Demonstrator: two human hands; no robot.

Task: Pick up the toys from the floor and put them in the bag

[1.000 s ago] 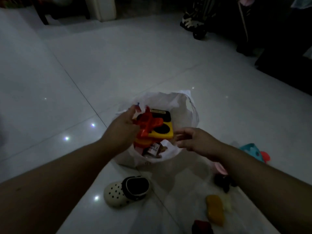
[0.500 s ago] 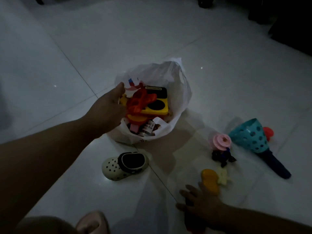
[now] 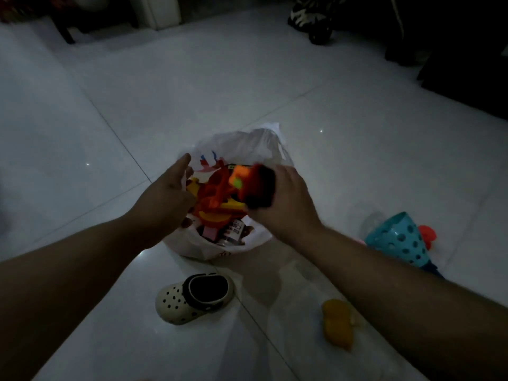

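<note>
A white plastic bag [image 3: 247, 144] stands open on the pale tiled floor, filled with red, orange and yellow toys [image 3: 217, 199]. My left hand [image 3: 165, 199] grips the bag's left rim and holds it open. My right hand [image 3: 286, 202] is over the bag's mouth, closed on a blurred dark red and black toy [image 3: 255, 185] with an orange part. On the floor lie a yellow toy [image 3: 336, 323] at lower right and a teal perforated cone toy [image 3: 398, 237] with a red piece [image 3: 427, 235] at the right.
A small cream clog shoe [image 3: 192, 295] with a dark lining lies in front of the bag. Dark furniture and a wheeled object [image 3: 310, 20] stand along the far edge. The room is dim.
My right hand took the dark red and black toy from the floor at lower right and brought it over the bag. My left hand stayed on the bag's rim.
</note>
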